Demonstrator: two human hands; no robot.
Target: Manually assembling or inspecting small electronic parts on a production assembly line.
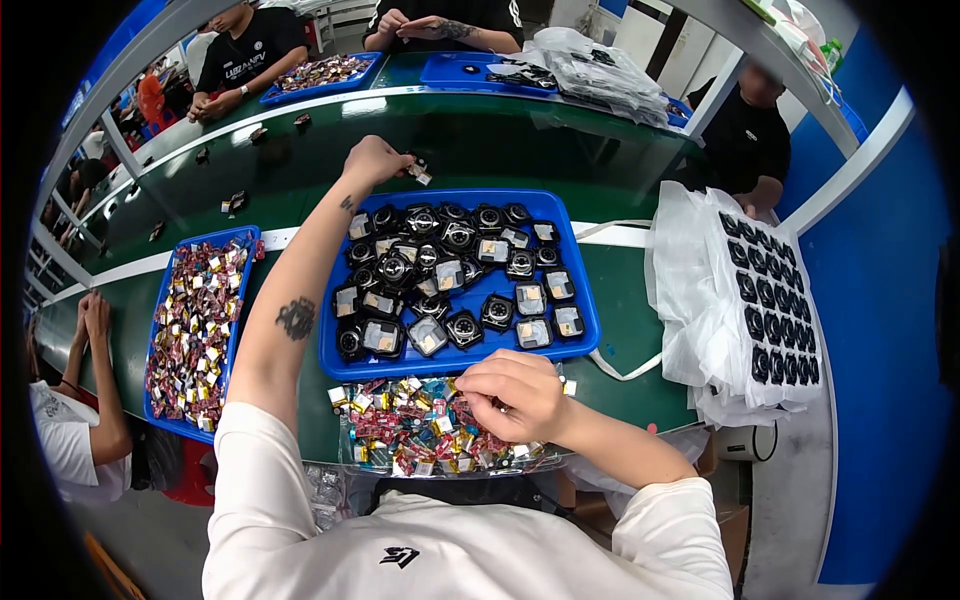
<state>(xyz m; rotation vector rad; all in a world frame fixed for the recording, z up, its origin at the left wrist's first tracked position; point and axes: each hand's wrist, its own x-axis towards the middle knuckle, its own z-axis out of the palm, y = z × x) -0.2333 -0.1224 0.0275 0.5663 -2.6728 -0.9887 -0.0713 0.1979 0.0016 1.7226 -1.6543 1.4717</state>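
Part: small black square electronic module (418,168) pinched in left hand (372,160), over green counter (520,150).
Feel: probably light, rigid; best gripped by edges.
Right hand (512,395): curled, picking among tiny red-gold components (420,430); grip unclear.

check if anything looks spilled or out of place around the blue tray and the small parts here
A few small colourful parts lie loose on the green table, outside the clear tray that the right hand picks from. The black modules in the blue tray are jumbled, some overlapping, not in rows. Nothing looks damaged.
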